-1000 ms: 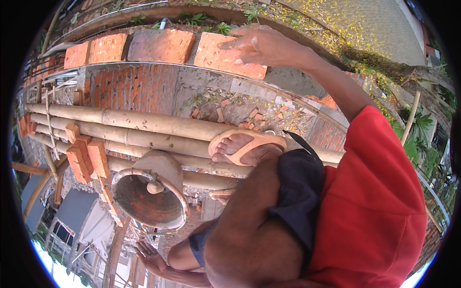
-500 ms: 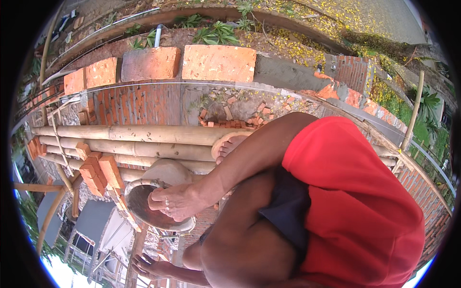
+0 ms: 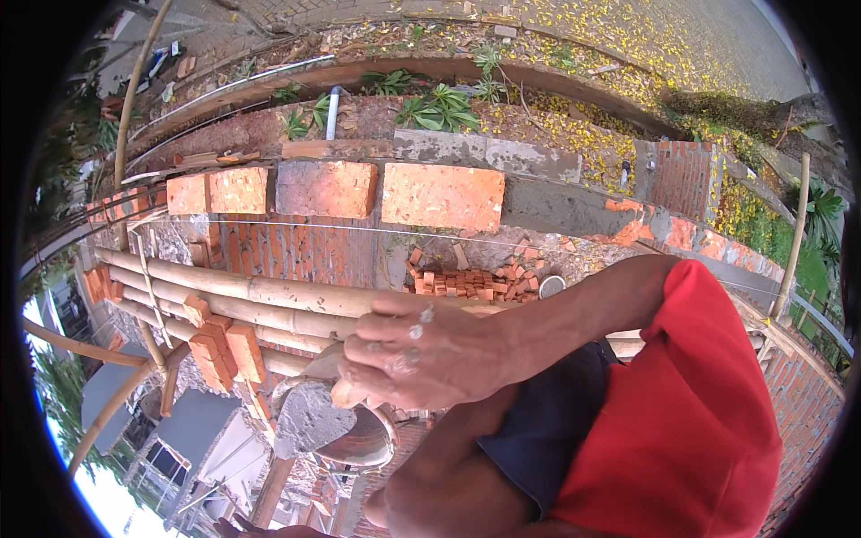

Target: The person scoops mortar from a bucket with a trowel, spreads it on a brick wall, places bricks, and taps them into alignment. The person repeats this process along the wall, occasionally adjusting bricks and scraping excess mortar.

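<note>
My right hand (image 3: 421, 354) is closed round the handle of a trowel, mostly hidden by the fingers. Grey wet mortar (image 3: 309, 420) is heaped on its blade, over the mouth of a bucket (image 3: 381, 439). Only some fingers of my left hand (image 3: 235, 527) show at the lower edge; they look spread and hold nothing visible. Beyond my right hand runs a brick wall, topped by an orange brick (image 3: 442, 195), a darker-faced brick (image 3: 325, 188) and further bricks leftward. A grey mortar bed (image 3: 556, 204) lies right of the orange brick.
Bamboo poles (image 3: 242, 287) form a scaffold beside the wall, with stacked bricks (image 3: 220, 350) on it. A thin string (image 3: 448, 235) runs along the wall. Broken bricks (image 3: 475, 280) lie below. A grey pipe (image 3: 333, 112) stands behind the wall, among plants.
My right hand has risen from the bucket towards the wall, bringing up a mortar-laden trowel. My left hand has dropped mostly out of view. The view has shifted, placing the wall lower.
</note>
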Demonstrator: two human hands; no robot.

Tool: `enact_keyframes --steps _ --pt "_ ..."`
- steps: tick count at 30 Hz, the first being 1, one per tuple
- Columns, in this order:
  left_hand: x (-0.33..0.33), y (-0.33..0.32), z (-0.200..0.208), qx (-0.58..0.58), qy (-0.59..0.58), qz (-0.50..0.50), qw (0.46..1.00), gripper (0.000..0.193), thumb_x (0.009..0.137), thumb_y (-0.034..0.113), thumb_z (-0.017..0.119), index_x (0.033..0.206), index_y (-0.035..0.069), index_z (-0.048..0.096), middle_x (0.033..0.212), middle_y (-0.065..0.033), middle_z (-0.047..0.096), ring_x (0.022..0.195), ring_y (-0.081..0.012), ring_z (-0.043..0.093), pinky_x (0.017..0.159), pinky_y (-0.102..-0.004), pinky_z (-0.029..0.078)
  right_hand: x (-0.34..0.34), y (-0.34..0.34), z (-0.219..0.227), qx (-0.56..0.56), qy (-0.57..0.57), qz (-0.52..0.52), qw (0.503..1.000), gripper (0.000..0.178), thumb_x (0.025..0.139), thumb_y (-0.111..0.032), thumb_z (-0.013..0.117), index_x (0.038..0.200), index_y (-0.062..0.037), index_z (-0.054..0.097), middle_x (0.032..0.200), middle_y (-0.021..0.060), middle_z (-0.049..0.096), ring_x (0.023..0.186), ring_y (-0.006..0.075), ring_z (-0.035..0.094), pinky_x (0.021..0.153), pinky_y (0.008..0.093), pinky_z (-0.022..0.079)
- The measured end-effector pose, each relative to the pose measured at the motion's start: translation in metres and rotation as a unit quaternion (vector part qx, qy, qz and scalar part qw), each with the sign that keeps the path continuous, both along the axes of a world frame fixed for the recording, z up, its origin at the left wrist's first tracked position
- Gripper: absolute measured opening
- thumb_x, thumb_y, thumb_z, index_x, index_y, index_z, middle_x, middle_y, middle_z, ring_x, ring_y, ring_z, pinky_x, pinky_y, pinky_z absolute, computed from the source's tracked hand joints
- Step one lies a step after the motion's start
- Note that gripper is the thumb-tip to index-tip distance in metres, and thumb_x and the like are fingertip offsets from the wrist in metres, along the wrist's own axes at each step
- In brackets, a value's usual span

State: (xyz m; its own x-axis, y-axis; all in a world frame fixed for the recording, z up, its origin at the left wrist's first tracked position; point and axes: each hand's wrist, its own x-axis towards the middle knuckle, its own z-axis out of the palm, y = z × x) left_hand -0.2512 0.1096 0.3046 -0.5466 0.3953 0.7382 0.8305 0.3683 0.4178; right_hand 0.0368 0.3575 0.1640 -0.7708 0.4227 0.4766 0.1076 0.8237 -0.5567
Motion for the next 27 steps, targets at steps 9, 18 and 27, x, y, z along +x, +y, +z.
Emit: enact_keyframes --steps 9,18,27 --pt "0.110 0.182 -0.092 -0.195 -0.177 -0.215 0.940 0.063 0.104 0.034 0.063 0.148 -0.007 0.045 0.155 -0.0232 0.047 0.147 -0.0359 0.044 0.124 -0.0499 0.031 0.168 0.102 -0.042 -0.262 -0.170 -0.183 0.932 0.041 0.099 -0.026 0.064 0.128 0.0024 0.056 0.109 0.0191 0.061 0.095 0.0411 0.066 0.080 0.0495 0.052" --pt "0.128 0.300 -0.200 -0.549 0.027 -0.253 0.796 0.128 0.083 0.079 0.067 0.152 -0.021 0.027 0.158 -0.0482 0.022 0.153 -0.0576 0.019 0.126 -0.0606 0.015 0.080 0.194 -0.186 -0.333 -0.199 -0.194 0.901 0.036 0.092 -0.020 0.060 0.122 0.0006 0.060 0.109 0.0285 0.068 0.105 0.0438 0.066 0.088 0.0533 0.051" --pt "0.122 0.312 -0.227 -0.631 0.004 -0.246 0.736 0.148 0.068 0.091 0.067 0.150 -0.025 0.027 0.147 -0.0518 0.035 0.143 -0.0618 0.036 0.122 -0.0567 0.031 -0.090 0.260 -0.252 -0.260 -0.225 -0.057 0.937 0.053 0.096 -0.045 0.060 0.120 0.0011 0.069 0.114 0.0269 0.070 0.111 0.0435 0.066 0.096 0.0506 0.052"
